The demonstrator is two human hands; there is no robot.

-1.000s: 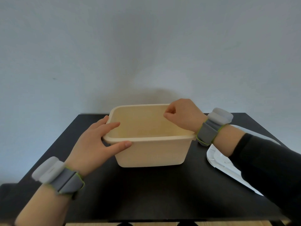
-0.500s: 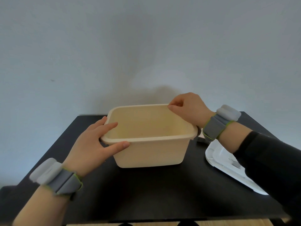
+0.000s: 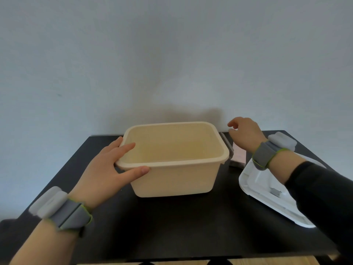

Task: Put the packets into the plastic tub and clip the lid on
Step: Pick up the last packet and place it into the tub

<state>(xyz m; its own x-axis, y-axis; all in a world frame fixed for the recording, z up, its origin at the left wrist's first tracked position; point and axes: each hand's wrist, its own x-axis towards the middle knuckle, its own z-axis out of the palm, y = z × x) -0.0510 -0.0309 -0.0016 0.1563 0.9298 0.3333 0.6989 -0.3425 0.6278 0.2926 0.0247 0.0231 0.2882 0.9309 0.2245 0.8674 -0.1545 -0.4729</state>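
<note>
A cream plastic tub [image 3: 177, 178] stands in the middle of the black table [image 3: 172, 226], and nothing shows inside it. My left hand [image 3: 107, 173] grips its near left corner, fingers over the rim and thumb on the front wall. My right hand [image 3: 243, 132] hovers just right of the tub with fingers apart, holding nothing. Beneath it lie packets [image 3: 237, 156], one pinkish, with a grey edge along the tub's right side. The white lid [image 3: 267, 190] lies flat at the right, partly hidden by my right forearm.
A pale wall rises directly behind the table. The table's front edge runs along the bottom of the view, with wooden floor below. Both wrists carry grey bands with pale modules.
My right hand left the tub's far right rim and moved right and down toward the packets. The left hand kept its hold on the tub corner.
</note>
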